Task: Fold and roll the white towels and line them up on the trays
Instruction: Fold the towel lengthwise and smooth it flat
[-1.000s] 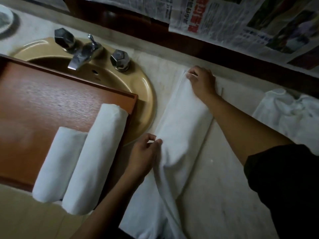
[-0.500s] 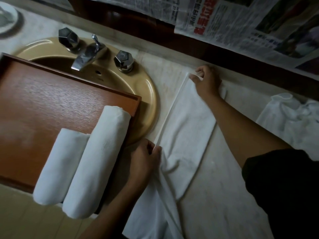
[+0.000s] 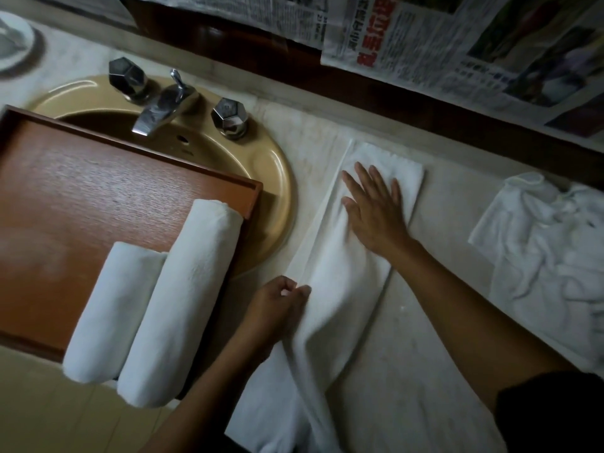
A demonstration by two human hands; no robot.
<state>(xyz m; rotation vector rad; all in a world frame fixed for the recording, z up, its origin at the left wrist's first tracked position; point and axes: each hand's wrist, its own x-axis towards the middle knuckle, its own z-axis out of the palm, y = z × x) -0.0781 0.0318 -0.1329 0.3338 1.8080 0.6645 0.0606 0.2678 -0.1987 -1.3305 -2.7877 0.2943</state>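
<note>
counter (image 3: pixel 425 371) by sink (image 3: pixel 277 178) | towel (image 3: pixel 343 273) folded long, flat just right of sink | right hand (image 3: pixel 376 207) flat, fingers spread, pressing far end to smooth the fold | left hand (image 3: pixel 281 305) pinching near-sink edge, likely keeping layers aligned | two rolls (image 3: pixel 196 289) on tray (image 3: pixel 98 191) across sink | towel pile (image 3: pixel 555 240) far right of sink, waiting

There is 1 view, from a wide-angle camera worn on the person's head. It looks forward and steeply down onto a pale counter (image 3: pixel 408 371), near enough that both forearms come in from the bottom edge. The left hand (image 3: pixel 277 308) and right hand (image 3: pixel 376 210) sit close to the middle of the frame, on the folded towel (image 3: pixel 343 273). The sink (image 3: pixel 277 178) and wooden tray (image 3: pixel 98 197) fill the left half. Newspaper (image 3: pixel 441 53) on the wall runs along the top. Straight lines bow toward the borders, probably from the lens.
</note>
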